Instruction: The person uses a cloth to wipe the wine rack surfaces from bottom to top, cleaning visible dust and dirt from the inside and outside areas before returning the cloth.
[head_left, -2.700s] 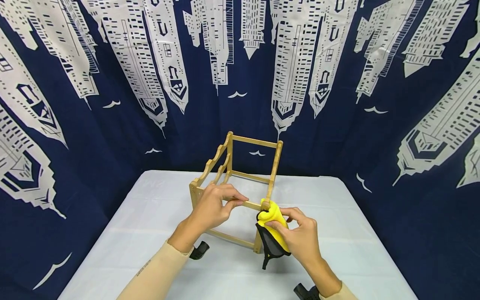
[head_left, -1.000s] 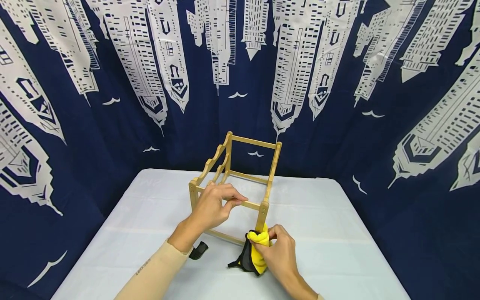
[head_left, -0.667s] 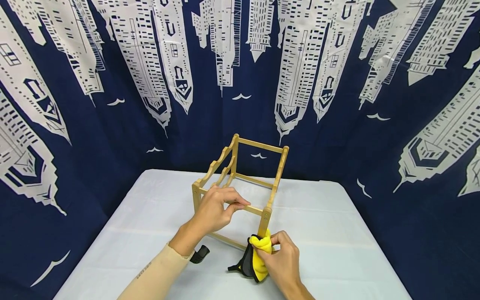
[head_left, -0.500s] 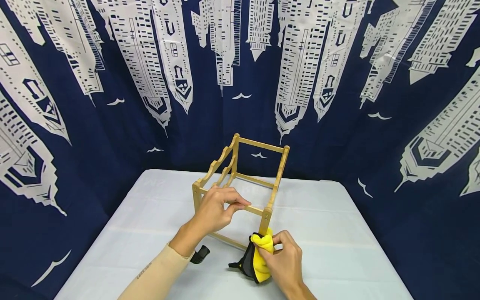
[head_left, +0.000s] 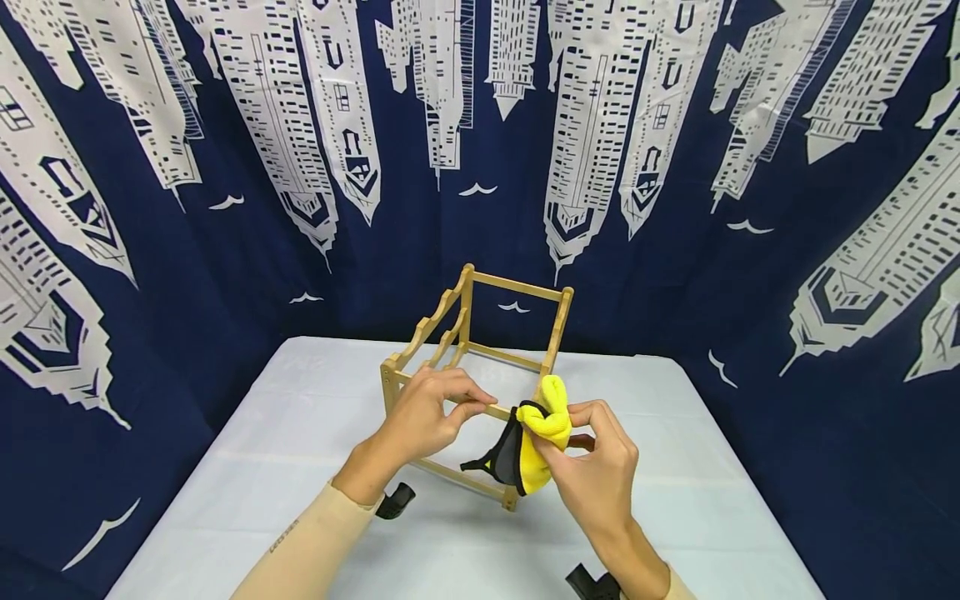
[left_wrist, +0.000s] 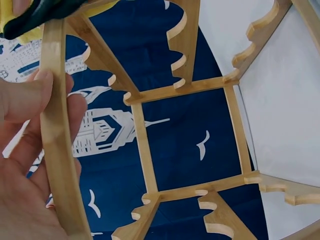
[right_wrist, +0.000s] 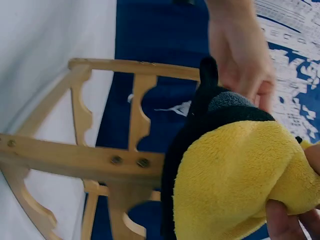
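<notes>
At the near right corner of the wooden rack point(head_left: 557, 333), the yellow cloth point(head_left: 536, 462) hangs bunched in the right hand point(head_left: 600, 467), its gray, black-edged part turned toward the rack's left side and its yellow fold standing about level with the upper rails. That hand is closed only partway, thumb and fingertips pinching the fabric; whether the cloth actually presses on the post behind it cannot be told, since it hides the corner joint. On the rack's near upper rail point(left_wrist: 57, 130), the left hand point(head_left: 435, 408) has a pinching hold, thumb on one side and fingers on the other, seemingly to steady the frame on the white surface point(head_left: 652, 458). The step in hand looks like wiping the rack down, with the work centred on this corner post and the end of that rail. The next move probably calls for wrapping the cloth closely round the wood there and drawing it along, the left hand bracing the frame against sliding. Should the gripped stretch of rail need wiping too, the left hand would have to take hold elsewhere on the rack.
</notes>
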